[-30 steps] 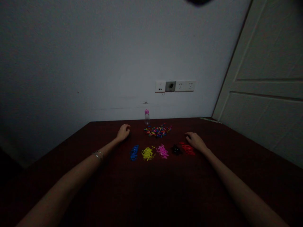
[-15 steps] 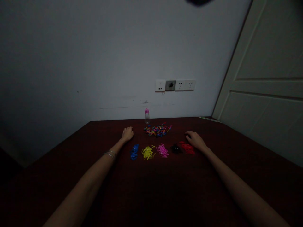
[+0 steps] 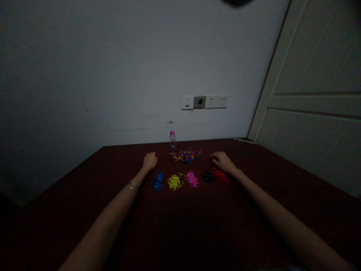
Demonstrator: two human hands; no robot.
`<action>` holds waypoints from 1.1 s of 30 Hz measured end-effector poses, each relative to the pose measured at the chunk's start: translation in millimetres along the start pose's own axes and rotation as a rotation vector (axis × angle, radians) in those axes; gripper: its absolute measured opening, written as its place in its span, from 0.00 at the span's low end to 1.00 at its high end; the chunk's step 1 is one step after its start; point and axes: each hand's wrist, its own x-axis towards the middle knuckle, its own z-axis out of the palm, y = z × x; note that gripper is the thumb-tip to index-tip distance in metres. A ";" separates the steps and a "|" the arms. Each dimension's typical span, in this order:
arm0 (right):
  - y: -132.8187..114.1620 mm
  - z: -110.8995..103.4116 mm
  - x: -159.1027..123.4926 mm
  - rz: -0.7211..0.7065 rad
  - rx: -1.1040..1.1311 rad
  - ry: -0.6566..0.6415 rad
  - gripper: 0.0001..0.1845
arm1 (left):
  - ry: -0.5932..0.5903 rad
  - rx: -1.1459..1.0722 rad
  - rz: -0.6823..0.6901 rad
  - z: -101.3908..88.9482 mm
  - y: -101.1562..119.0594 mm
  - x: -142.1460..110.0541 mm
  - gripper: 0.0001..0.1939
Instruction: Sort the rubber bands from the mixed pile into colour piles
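My left hand (image 3: 150,161) rests on the dark red table, left of the mixed pile and above the blue pile (image 3: 158,181); its fingers look loosely bent, with nothing visible in them. My right hand (image 3: 223,162) is just above the red pile (image 3: 220,175), thumb and fingers apart and pointing left toward the mixed pile (image 3: 186,154) of many-coloured small pieces that look like rubber bands. A yellow pile (image 3: 174,182), a pink pile (image 3: 192,178) and a black pile (image 3: 208,176) lie in a row between the blue and red ones.
A small clear bottle (image 3: 173,140) with a pink top stands behind the mixed pile, near the wall. Sockets (image 3: 216,101) are set in the wall above the table (image 3: 180,226). A pale panelled door (image 3: 313,101) is at the right.
My right hand has moved left and slightly forward, from beside the red pile toward the mixed pile. My left hand stays in place. The view has shifted slightly.
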 end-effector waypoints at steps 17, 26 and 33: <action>-86.6 6.0 40.6 -0.231 -0.142 -0.171 0.19 | 0.024 -0.008 0.003 5.4 0.0 1.1 0.16; -91.5 12.2 46.1 -0.273 -0.134 -0.111 0.17 | 0.007 -0.032 -0.010 2.7 1.2 0.1 0.16; -92.1 9.8 47.0 -0.308 -0.142 -0.096 0.14 | 0.018 -0.029 0.002 4.8 0.1 1.5 0.16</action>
